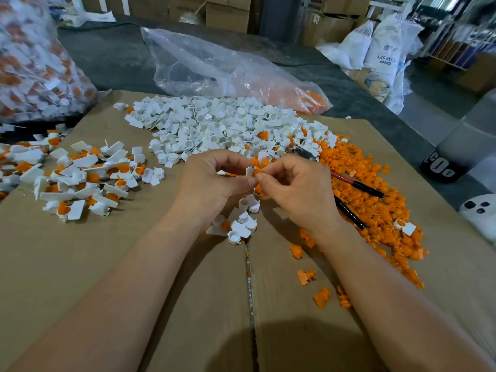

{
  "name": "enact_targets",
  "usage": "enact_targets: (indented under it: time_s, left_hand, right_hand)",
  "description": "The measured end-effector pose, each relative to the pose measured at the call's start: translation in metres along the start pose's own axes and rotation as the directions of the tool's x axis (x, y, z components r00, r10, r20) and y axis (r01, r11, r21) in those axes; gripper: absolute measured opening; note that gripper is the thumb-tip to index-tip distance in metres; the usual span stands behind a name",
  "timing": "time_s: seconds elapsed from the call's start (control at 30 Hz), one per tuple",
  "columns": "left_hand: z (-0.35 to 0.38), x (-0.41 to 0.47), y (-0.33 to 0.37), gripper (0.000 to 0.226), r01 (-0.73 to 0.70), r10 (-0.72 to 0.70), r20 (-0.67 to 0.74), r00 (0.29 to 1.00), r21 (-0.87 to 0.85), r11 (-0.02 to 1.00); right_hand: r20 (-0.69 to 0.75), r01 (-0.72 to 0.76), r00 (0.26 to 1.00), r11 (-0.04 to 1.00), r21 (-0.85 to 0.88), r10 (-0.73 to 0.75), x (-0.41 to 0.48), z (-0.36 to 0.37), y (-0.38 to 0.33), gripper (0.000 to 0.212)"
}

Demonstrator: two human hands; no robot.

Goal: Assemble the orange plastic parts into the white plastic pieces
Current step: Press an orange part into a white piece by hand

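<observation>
My left hand [214, 181] pinches a small white piece [249, 171] above the middle of the cardboard. My right hand [295, 189] pinches an orange part [259, 172] against that white piece, fingertips of both hands meeting. A big heap of loose white pieces [222, 127] lies behind the hands. Loose orange parts [375, 208] spread to the right. Joined white-and-orange pieces [80, 178] lie in a pile at the left. A few white pieces [241, 224] sit just below my hands.
Brown cardboard [134, 264] covers the table. Pliers with red and black handles [357, 185] lie in the orange parts. A clear bag [214, 65] with some orange parts lies behind; a full bag of joined pieces [35, 63] stands far left. White sacks [381, 47] stand far right.
</observation>
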State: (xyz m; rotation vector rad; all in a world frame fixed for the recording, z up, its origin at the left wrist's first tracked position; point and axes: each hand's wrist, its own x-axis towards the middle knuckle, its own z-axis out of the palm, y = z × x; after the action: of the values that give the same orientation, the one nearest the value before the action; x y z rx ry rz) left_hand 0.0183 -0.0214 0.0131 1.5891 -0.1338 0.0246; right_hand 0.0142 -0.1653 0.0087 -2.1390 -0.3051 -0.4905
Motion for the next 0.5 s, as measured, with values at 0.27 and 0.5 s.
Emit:
enact_targets:
  time_s: [0.27, 0.5]
  left_hand:
    - [0.0029, -0.0027, -0.0007, 0.018, -0.038, 0.038, 0.022, 0.999, 0.000, 0.999]
    - [0.0036, -0.0037, -0.0014, 0.016, 0.005, -0.004, 0.006, 1.000, -0.153, 0.988]
  right_hand:
    - [-0.003, 0.030, 1.000, 0.990, -0.139, -0.031, -0.0012, -0.0019, -0.0024, 0.012]
    - [-0.039, 0.041, 0.998, 0.993, -0.111, -0.045, -0.0035, 0.0031, -0.0055, 0.011]
